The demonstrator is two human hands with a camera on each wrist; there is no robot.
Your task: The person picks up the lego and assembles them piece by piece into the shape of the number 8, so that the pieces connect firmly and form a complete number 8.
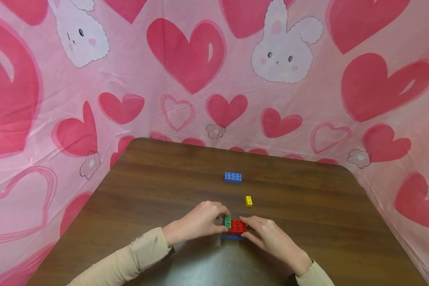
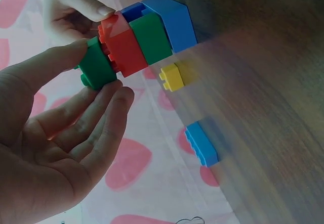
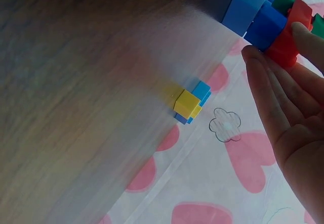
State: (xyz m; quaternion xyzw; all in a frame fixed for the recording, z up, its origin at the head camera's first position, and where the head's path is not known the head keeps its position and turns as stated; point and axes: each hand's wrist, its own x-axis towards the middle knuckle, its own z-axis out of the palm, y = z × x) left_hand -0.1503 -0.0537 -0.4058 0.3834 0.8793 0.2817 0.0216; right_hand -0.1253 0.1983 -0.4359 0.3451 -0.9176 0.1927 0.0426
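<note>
Over the worktop (image 1: pixel 146 190), your left grip (image 1: pixel 201 221), narrowly parted, pinches the small green brick (image 1: pixel 228 222) at the red brick's (image 1: pixel 239 227) top; opposite, your right grip (image 1: pixel 273 237) holds the red brick between thumb and fingers.

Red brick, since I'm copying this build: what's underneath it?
A green brick and a blue brick, both above a blue base brick. The red brick covers their tops.

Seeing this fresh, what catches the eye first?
Probably the pink cloth behind the table, printed with red hearts and white rabbits. Next, low in view, the left hand pinches a small green brick at the top of a colourful stack that the right hand holds. Beyond it lie a yellow brick and a blue brick.
</note>
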